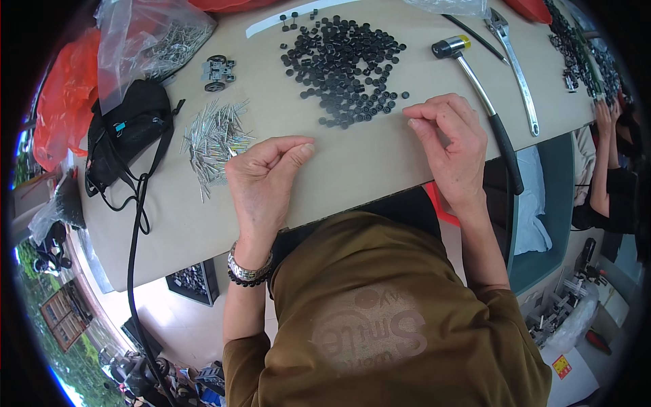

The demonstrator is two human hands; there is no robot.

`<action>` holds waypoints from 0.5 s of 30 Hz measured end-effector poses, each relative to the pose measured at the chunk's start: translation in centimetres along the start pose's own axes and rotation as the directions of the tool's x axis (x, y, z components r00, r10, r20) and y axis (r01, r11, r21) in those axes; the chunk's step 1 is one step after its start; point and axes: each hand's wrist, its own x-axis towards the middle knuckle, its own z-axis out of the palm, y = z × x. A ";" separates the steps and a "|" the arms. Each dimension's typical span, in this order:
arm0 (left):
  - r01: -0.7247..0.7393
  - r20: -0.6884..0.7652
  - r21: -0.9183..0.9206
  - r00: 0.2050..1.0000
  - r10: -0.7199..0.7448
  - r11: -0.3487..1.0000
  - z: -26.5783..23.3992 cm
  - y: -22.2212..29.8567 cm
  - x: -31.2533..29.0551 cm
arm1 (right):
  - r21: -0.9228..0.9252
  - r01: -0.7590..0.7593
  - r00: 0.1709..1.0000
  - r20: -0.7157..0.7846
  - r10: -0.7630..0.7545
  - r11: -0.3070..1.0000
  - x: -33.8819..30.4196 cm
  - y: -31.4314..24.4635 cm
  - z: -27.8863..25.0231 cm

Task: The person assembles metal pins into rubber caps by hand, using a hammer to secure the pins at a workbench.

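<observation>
hands both on the table point(352, 169). left hand point(264, 180) curled, thumb to fingers, cannot tell if it holds anything; metal pins point(213, 139) at its 10 o'clock. right hand point(454, 146) loosely curled, empty; black wheels point(346, 64) at its 11 o'clock, hammer point(485, 102) just beside it.

Two hands are seen on the table point(352, 169) — the left hand point(261, 180) and the right hand point(451, 146). One mallet point(475, 78), one metal lever tool point(515, 64), one small wheeled assembly point(218, 71), one black pouch point(129, 129) and one clear bag point(146, 41) can be counted. The black wheels point(346, 64) in the far pile and the metal pins point(213, 142) at the left are too many to be counted — dozens of each.
</observation>
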 end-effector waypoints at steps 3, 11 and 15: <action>0.016 0.005 0.043 1.000 -0.017 0.999 0.1 -0.1 0.2 | 0.007 -0.009 1.000 -0.006 0.009 1.000 0.0 0.2 -0.1; 0.024 0.021 0.021 0.999 -0.024 1.000 -0.1 -0.2 0.3 | 0.012 -0.035 0.999 -0.018 0.035 0.999 -0.2 0.5 -0.4; -0.029 -0.007 0.018 1.000 0.029 0.999 0.1 -0.1 0.4 | 0.014 -0.037 0.999 -0.023 0.038 0.999 -0.2 0.6 -0.4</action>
